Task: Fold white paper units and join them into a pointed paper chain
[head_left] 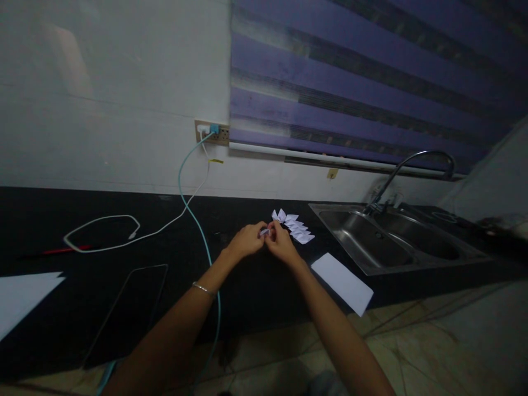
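Over the black countertop, a small piece of folded white paper point(264, 232) is pinched between my two hands. My left hand point(246, 240) closes on its left end, with a bracelet on that wrist. My right hand point(281, 242) grips the other end, and the fingertips of both hands nearly meet. Most of the paper is hidden behind the fingers. Just beyond my right hand lie several folded white paper pieces point(297, 226) with pointed ends, set close together in a row. A white paper strip point(344, 281) lies flat to the right of my right forearm.
A double steel sink point(363, 242) with a curved faucet point(396, 170) is at right. A teal cable point(198, 220) and a white cable point(160, 228) run from the wall outlet point(212, 132) across the counter. White sheets point(25, 294), a red pen-like object point(58, 251) and a dark glass-like panel point(127, 313) lie at left.
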The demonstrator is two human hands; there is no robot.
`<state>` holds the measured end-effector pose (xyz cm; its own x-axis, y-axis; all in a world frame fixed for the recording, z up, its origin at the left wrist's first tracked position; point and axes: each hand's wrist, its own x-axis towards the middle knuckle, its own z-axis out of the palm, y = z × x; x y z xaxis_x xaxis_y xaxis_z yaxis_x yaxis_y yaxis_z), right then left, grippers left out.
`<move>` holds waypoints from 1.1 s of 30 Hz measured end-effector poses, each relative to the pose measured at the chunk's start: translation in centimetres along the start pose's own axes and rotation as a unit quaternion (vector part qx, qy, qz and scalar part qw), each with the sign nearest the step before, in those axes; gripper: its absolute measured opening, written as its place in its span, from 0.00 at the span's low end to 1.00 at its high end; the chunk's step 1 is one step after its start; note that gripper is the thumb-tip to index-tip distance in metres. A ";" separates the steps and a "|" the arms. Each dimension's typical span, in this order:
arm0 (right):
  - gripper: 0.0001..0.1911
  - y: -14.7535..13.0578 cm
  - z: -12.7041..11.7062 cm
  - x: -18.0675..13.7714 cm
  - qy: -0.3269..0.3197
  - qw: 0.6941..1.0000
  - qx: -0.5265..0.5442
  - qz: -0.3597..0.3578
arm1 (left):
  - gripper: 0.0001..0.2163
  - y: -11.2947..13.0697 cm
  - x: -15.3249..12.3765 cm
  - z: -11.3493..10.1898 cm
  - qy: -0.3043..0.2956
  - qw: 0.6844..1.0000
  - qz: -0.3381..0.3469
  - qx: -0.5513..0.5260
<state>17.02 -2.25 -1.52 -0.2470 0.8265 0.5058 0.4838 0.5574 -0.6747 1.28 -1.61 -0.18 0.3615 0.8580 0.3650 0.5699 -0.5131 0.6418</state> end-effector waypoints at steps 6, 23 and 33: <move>0.07 -0.1 0.0 0.4 0.058 0.997 0.038 0.020 | 0.14 -0.9 0.5 0.0 -0.003 0.987 -0.020 -0.160; 0.10 -1.4 -0.8 0.1 0.079 0.995 -0.027 -0.060 | 0.24 -0.9 0.7 -0.8 -0.133 0.915 -0.120 -0.362; 0.12 -0.3 -0.5 0.5 0.065 0.981 0.183 0.012 | 0.20 -1.1 0.7 -1.3 -0.121 0.950 -0.051 -0.285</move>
<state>17.15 -2.07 -0.79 -0.1178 0.8358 0.5363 0.1490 0.5488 -0.8226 -0.11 -0.43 0.26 0.5241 0.8367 0.1589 0.1454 -0.2717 0.9513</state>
